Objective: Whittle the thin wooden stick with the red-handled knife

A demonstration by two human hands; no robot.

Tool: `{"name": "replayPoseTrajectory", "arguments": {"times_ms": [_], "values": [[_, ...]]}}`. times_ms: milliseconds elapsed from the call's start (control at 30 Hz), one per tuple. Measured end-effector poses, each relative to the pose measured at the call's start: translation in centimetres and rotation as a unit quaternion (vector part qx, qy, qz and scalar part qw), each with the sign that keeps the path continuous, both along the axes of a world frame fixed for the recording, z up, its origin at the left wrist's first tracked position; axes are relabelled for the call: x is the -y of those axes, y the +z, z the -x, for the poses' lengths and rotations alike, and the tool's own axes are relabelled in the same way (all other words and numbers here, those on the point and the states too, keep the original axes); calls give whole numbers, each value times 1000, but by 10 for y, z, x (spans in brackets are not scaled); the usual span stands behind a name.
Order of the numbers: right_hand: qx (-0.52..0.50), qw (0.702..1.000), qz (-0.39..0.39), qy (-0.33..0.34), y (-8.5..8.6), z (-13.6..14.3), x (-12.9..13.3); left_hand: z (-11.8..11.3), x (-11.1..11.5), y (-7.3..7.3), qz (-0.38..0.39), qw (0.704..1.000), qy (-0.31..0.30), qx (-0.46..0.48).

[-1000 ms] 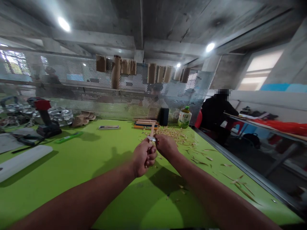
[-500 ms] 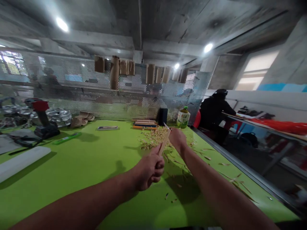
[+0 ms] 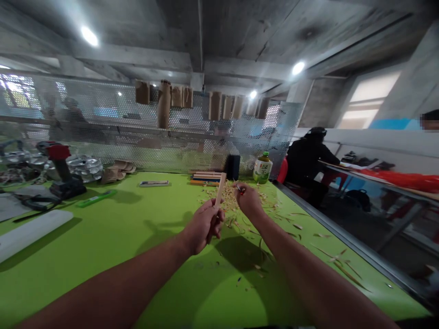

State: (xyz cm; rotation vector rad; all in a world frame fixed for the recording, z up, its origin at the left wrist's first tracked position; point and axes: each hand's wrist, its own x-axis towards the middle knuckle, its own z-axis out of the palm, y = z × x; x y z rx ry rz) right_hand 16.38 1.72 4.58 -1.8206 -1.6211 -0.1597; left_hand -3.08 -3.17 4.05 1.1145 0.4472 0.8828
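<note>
My left hand [image 3: 201, 227] is closed around the lower end of a pale, flat wooden strip [image 3: 221, 188], which stands tilted upward. My right hand [image 3: 252, 203] is closed on a small knife [image 3: 240, 188]; a bit of shiny blade and some red show at its fingers, and the rest is hidden. A gap separates the knife from the strip. Curly wood shavings [image 3: 230, 197] lie heaped on the green tabletop [image 3: 137, 242] behind and below both hands.
Pencil-like sticks [image 3: 206, 178], a black block [image 3: 233, 167] and a green-capped bottle [image 3: 262, 168] stand at the back. Leftward are a cordless drill [image 3: 61, 169], a green cutter [image 3: 97, 198] and a white bar [image 3: 34, 233]. A seated person [image 3: 308, 160] is at the right.
My left hand has moved left and slightly up with the strip, which now stands steeper. The knife has come apart from the strip, and my right hand has shifted slightly down and turned.
</note>
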Motion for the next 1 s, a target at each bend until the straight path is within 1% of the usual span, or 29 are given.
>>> {"name": "replayPoseTrajectory", "arguments": {"times_ms": [100, 233, 367, 500, 667, 833, 933, 1000], "values": [[-4, 999, -17, 27, -1, 10, 6, 2, -1, 4, 26, 1000, 10, 2], [72, 996, 11, 55, 0, 28, 16, 4, -6, 7, 59, 998, 8, 26], [135, 987, 66, 61, 0, 43, 23, 2, -11, 4, 52, 997, -5, 53], [168, 979, 79, 81, -1, 49, 27, 3, -15, 1, 45, 996, -7, 78], [191, 978, 66, 59, 1, 51, 29, 6, -15, 5, 68, 993, -30, 92], [200, 978, 45, 42, 3, 51, 29, 3, -9, 10, 110, 987, -11, 115], [187, 981, 42, 37, 3, 47, 24, 1, -2, 11, 127, 984, -7, 121], [155, 987, 36, 13, 4, 40, 19, 1, 4, 12, 137, 984, -18, 110]]}}
